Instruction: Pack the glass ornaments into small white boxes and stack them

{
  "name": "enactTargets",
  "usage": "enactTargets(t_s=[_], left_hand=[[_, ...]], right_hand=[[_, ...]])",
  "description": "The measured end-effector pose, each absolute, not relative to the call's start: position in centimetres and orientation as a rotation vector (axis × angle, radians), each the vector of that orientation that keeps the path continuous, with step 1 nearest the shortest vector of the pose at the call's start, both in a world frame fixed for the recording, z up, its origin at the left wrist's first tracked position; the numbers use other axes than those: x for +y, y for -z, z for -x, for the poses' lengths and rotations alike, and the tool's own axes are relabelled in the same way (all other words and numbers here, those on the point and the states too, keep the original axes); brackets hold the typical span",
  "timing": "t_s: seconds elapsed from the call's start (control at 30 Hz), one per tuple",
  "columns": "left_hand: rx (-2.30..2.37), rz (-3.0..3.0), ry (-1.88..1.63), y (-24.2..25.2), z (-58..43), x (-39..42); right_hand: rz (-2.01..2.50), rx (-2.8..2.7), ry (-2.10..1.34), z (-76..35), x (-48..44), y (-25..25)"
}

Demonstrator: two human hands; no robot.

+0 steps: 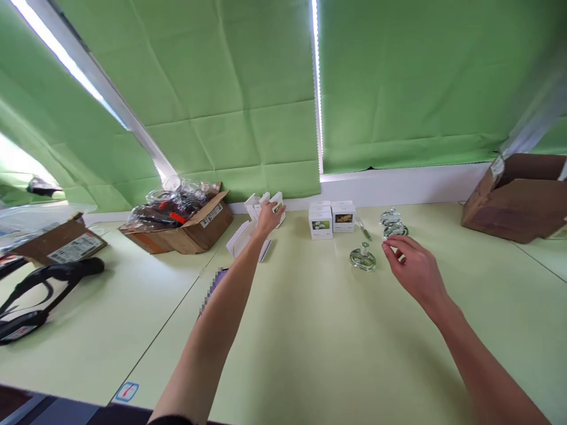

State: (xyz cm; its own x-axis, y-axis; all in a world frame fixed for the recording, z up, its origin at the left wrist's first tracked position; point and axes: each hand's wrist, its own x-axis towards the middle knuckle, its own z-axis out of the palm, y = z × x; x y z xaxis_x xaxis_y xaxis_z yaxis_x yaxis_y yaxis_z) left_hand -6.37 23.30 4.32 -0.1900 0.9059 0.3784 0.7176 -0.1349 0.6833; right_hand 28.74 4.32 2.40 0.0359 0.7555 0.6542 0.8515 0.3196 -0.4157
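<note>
My left hand (268,219) reaches to the back of the table, its fingers closed around a small white box (279,202). Beside that stand other white cartons, and an opened white box (241,236) lies nearer me. My right hand (414,268) hovers over the table at the right, thumb and fingertips pinched together; whatever is between them is too small to make out. Just beyond its fingertips are several shiny clear glass pieces (391,219). To its left sits a round clear glass bottle (363,260) with a pale cap, and a thin clear tube (363,227) lies behind it.
White boxes with printed pictures (321,224) are stacked at the back middle. At the left, a cardboard box (199,230) overflows with plastic-wrapped items, near a black strapped device (48,283). A large cardboard box (514,198) stands back right. My left forearm partly covers a purple object (217,283).
</note>
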Motion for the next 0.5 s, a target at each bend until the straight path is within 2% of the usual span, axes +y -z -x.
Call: enactTargets(t_s=[0.13, 0.3, 0.5], left_hand=[[1.706, -1.835, -1.282, -4.1, 5.3, 20.2], [1.366, -1.789, -1.385, -3.5, 2.9, 12.3], [1.098, -1.779, -1.264, -1.8, 0.2, 4.3]], right_hand=[[1.467, -1.726, 0.127, -28.9, 4.3, -2.6], [1.395, -1.706, 0.114, -28.7, 3.6, -3.5], [1.31, -1.8, -0.046, -26.3, 1.8, -4.0]])
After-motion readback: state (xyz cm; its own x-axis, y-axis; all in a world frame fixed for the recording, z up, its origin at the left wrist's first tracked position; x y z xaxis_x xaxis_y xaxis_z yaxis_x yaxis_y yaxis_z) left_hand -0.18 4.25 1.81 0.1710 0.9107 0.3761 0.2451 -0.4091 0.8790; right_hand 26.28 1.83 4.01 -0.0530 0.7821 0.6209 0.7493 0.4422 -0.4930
